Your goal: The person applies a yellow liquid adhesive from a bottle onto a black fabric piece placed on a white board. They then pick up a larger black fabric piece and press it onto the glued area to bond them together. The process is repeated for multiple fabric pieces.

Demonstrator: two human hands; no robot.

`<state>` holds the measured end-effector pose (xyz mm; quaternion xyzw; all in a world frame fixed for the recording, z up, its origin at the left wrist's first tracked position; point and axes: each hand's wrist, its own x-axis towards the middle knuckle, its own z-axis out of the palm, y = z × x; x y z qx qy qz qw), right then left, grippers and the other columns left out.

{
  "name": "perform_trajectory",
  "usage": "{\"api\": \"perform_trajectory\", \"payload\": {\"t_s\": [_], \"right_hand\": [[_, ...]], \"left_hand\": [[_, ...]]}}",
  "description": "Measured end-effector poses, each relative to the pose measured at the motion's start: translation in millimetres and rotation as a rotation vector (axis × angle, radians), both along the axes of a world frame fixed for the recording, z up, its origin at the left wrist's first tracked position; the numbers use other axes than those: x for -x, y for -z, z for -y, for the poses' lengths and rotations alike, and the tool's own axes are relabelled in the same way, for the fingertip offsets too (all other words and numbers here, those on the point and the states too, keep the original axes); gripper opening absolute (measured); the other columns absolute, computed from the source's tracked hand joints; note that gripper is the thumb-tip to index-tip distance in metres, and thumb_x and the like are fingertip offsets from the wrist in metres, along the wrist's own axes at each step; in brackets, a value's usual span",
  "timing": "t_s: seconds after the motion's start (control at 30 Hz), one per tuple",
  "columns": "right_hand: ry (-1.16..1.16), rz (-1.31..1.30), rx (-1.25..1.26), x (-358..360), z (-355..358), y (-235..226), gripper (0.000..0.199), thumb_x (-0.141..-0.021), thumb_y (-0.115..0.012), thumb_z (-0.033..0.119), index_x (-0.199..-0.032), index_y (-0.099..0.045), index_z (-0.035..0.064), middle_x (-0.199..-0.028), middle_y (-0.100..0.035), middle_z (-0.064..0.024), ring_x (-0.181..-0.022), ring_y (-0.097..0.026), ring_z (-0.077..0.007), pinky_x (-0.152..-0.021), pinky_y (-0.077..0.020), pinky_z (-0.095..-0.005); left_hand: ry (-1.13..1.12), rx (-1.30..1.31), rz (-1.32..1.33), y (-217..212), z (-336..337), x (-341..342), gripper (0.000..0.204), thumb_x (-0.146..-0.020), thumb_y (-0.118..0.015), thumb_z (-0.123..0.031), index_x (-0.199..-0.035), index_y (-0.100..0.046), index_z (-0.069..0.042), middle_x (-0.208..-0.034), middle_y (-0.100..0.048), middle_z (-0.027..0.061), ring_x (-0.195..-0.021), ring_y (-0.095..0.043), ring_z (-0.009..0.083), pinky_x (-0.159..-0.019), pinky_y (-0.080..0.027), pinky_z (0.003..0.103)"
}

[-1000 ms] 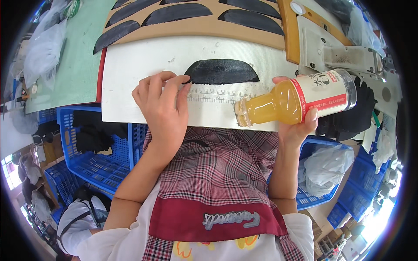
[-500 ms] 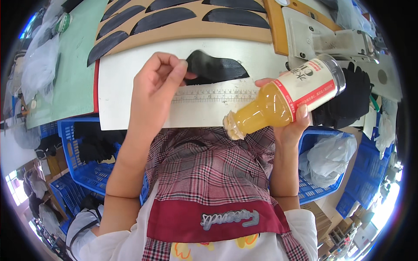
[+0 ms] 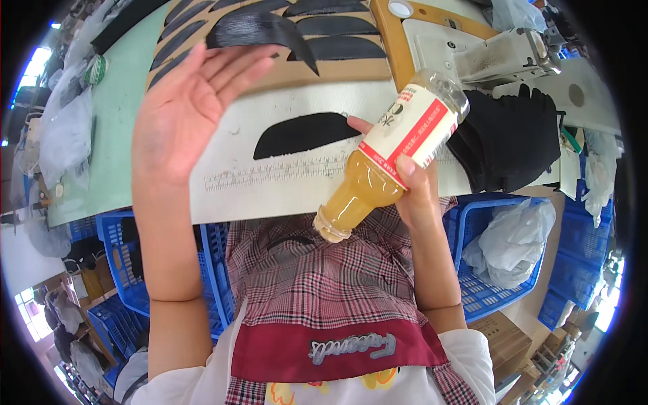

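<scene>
My left hand (image 3: 177,111) is raised at the far left of the table, palm showing and fingers stretched. At its fingertips it carries a glossy black crescent-shaped piece (image 3: 260,30), above the tan board (image 3: 344,69). A matt black half-moon piece (image 3: 307,133) lies flat on the white tabletop, beside the printed ruler (image 3: 270,174). My right hand (image 3: 420,192) is wrapped around a clear bottle (image 3: 412,128) of yellow liquid with a red and cream label. The bottle tilts, its crusted neck pointing down to the left over the table's near edge.
Several black crescent pieces (image 3: 337,25) lie in rows on the board. At right sit a sewing machine (image 3: 499,57) and a pile of black fabric (image 3: 506,138). Blue baskets (image 3: 466,236) flank my lap; a plastic bag (image 3: 516,243) fills the right one.
My left hand has moved away and to the left, carrying a black piece over the board. Another piece now lies uncovered by the ruler. The bottle has swung to a steeper tilt.
</scene>
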<state>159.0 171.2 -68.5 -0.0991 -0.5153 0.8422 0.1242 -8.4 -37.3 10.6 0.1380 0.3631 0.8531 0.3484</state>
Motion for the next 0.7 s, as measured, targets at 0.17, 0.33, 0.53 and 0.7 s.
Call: {"api": "perform_trajectory", "payload": {"t_s": [0.17, 0.33, 0.53, 0.7], "right_hand": [[-0.064, -0.029, -0.039, -1.1, -5.6, 0.3, 0.091, -0.072, -0.072, 0.048, -0.134, -0.032, -0.0044, -0.128, -0.049, -0.0327, -0.101, -0.064, -0.0286, -0.081, -0.0557, -0.0356], [-0.07, -0.036, -0.065, -1.6, -0.6, -0.5, 0.095, -0.071, -0.068, 0.055, -0.135, -0.03, -0.0035, -0.134, -0.043, -0.036, -0.096, -0.064, -0.0246, -0.078, -0.0554, -0.0313], [-0.065, -0.078, 0.025, -2.9, 0.9, -2.5, 0.087, -0.069, -0.075, 0.045, -0.13, -0.037, -0.0037, -0.124, -0.053, -0.0324, -0.102, -0.064, -0.0291, -0.082, -0.0547, -0.036], [-0.065, -0.111, 0.059, -3.2, 1.2, -0.3, 0.085, -0.069, -0.076, 0.044, -0.128, -0.039, -0.0041, -0.122, -0.054, -0.0324, -0.103, -0.063, -0.03, -0.081, -0.055, -0.0371]], "left_hand": [[0.005, 0.149, -0.175, -19.2, -10.8, 29.6, 0.041, -0.101, -0.036, -0.015, -0.126, -0.038, 0.017, -0.136, -0.041, 0.0331, -0.13, -0.041, 0.0388, -0.114, -0.032, 0.045], [0.087, 0.143, -0.125, -17.8, -67.9, 58.1, 0.039, -0.101, -0.038, -0.015, -0.126, -0.04, 0.016, -0.134, -0.042, 0.0331, -0.128, -0.044, 0.0393, -0.112, -0.035, 0.044], [0.068, 0.152, -0.173, 3.5, -101.9, 67.5, 0.037, -0.1, -0.043, -0.017, -0.122, -0.045, 0.013, -0.128, -0.05, 0.0308, -0.122, -0.051, 0.0379, -0.107, -0.041, 0.043], [-0.151, 0.473, -0.335, 32.3, -79.6, 55.5, 0.035, -0.099, -0.048, -0.021, -0.114, -0.049, 0.01, -0.122, -0.055, 0.028, -0.112, -0.058, 0.0343, -0.1, -0.047, 0.04]]}}
